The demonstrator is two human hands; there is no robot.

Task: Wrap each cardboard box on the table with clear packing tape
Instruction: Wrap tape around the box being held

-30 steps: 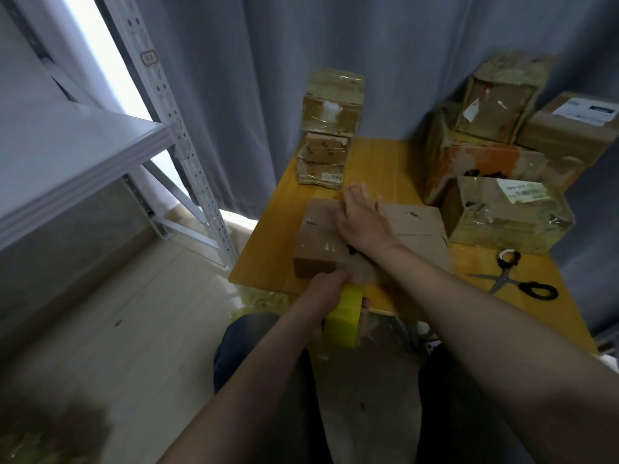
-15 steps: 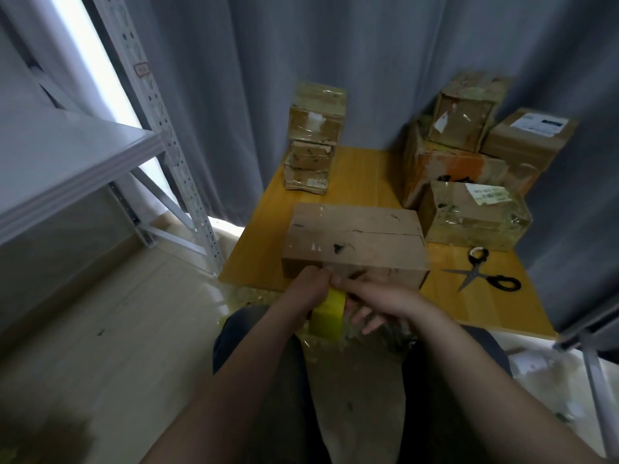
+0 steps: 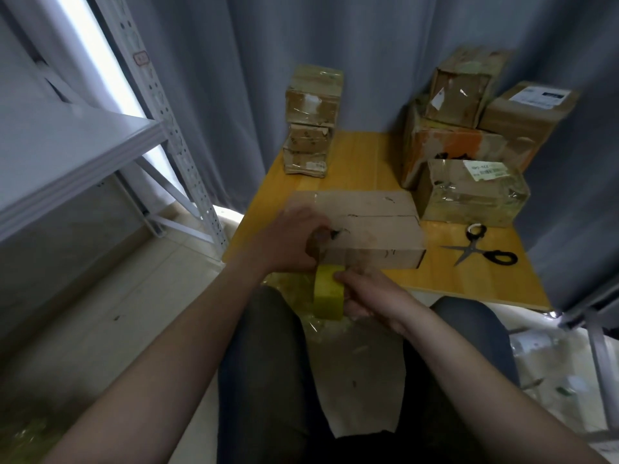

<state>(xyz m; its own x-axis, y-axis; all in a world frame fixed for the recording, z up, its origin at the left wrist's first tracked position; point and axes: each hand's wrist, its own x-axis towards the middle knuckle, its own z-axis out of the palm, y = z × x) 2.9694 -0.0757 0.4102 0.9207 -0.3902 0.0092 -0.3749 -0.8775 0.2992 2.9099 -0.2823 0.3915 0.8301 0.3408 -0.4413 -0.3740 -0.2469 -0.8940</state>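
A flat brown cardboard box (image 3: pixel 368 226) lies at the near edge of the wooden table (image 3: pixel 469 283). My left hand (image 3: pixel 288 241) rests over the box's near left corner, fingers curled against its top. Just below the table edge my right hand (image 3: pixel 368 294) grips a yellowish roll of packing tape (image 3: pixel 328 291), held upright against the box's front face. A short strip of clear tape runs from the roll up onto the box front.
Black-handled scissors (image 3: pixel 482 251) lie open right of the box. A stack of small taped boxes (image 3: pixel 311 122) stands at the back left, a heap of larger boxes (image 3: pixel 469 152) at the back right. A metal shelf (image 3: pixel 67 155) stands left; grey curtain behind.
My right hand left the box top, came down to the roll and took hold of it. My left hand let go of the roll and moved up onto the box's corner.
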